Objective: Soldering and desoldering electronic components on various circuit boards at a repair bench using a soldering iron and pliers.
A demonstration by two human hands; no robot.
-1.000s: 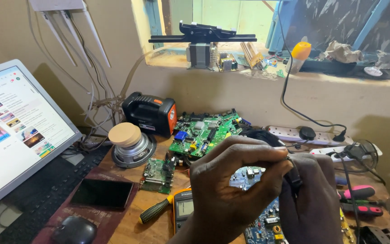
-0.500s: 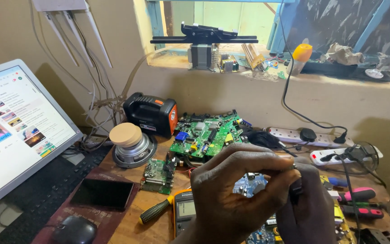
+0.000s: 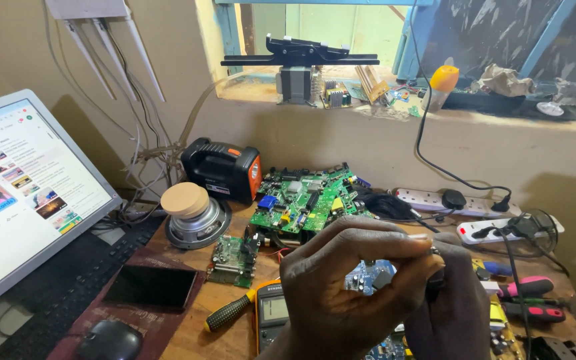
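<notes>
Since half a second ago both hands have lifted slightly and drawn closer together, and the small blue circuit board (image 3: 368, 277) now shows through the gap under the curled left fingers. Left hand (image 3: 348, 287) is curled nearly closed, its fingertips pinching a thin pale rod (image 3: 420, 237) at the top; the blue board sits inside the curve of this hand, though whether the fingers actually grip it cannot be told. Right hand (image 3: 451, 307) is closed in a loose fist just beside the left, touching it at the fingertips; what it holds is hidden.

Below the hands lies a multimeter (image 3: 273, 313) with a grey screen, and beside it a screwdriver (image 3: 231, 312) with a black and yellow handle. Further back on the wooden table (image 3: 188, 333) rest a large green circuit board (image 3: 301, 200), a smaller green board (image 3: 231, 257), a round speaker (image 3: 191, 217) and a black and orange box (image 3: 225, 170). A phone (image 3: 151, 287) lies dark near a mouse (image 3: 109, 340), with a lit monitor (image 3: 21, 193) at far left. White power strips (image 3: 448, 200) and pink-handled tools (image 3: 531, 300) sit to the right.
</notes>
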